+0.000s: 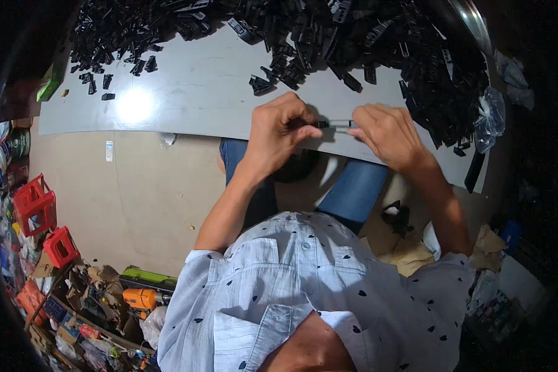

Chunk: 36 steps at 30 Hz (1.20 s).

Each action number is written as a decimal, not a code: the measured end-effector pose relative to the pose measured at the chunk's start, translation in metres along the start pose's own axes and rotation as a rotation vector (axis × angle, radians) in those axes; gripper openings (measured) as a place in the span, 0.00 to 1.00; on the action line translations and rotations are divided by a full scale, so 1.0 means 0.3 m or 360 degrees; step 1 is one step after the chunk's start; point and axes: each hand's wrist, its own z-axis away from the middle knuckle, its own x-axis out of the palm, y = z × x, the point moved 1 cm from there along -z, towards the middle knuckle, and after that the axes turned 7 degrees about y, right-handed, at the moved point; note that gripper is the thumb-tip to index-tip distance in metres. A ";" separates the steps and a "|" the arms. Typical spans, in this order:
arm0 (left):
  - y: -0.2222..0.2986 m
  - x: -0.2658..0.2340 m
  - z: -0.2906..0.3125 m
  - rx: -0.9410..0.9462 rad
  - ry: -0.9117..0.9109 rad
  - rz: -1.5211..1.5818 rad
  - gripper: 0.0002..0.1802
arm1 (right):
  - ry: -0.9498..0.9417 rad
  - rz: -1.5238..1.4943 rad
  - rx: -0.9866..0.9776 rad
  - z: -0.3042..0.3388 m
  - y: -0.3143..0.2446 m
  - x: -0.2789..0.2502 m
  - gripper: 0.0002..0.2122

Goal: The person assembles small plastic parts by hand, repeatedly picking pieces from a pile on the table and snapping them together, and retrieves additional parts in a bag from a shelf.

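Over the near edge of the table (186,115), both my hands are raised close together. My left hand (278,129) is closed, thumb and fingers pinching one end of a small black part with thin pale rods (323,124). The other end runs into my right hand (387,131), which is pinched shut on it. Two thin parallel lines span the gap between my fingertips. Most of the part is hidden by my fingers, so its exact kind cannot be made out.
Black plastic pieces (291,37) lie heaped along the far side, with another dense pile (446,93) at the right. Clear plastic bags (491,118) hang at the right edge. Red stools (36,204) and an orange power tool (139,299) are on the floor at left.
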 end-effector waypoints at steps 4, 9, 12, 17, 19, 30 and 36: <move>0.018 -0.003 0.023 -0.0601 -0.0389 0.0908 0.15 | 0.0239 -0.0271 -0.0104 0.055 -0.065 0.004 0.13; 0.037 0.063 0.103 -0.1256 -0.0942 0.1003 0.08 | 0.0254 -0.0267 -0.0258 0.112 -0.133 0.017 0.09; 0.029 0.072 0.169 -0.1271 -0.1000 0.0924 0.08 | 0.0245 -0.0239 -0.0279 0.139 -0.155 0.043 0.10; 0.055 0.020 0.173 -0.1301 -0.1005 0.1491 0.09 | 0.0261 -0.0267 -0.0257 0.176 -0.160 0.074 0.10; 0.036 0.030 0.186 -0.1314 -0.0977 0.1419 0.09 | 0.0268 -0.0232 -0.0253 0.174 -0.178 0.073 0.10; 0.093 -0.066 0.102 -0.0119 0.0409 -0.0661 0.08 | -0.0638 -0.0177 0.0142 0.192 -0.179 0.175 0.10; -0.030 -0.091 -0.022 0.0008 0.0547 -0.1191 0.09 | 0.0716 -0.0027 0.0355 -0.075 -0.008 0.081 0.09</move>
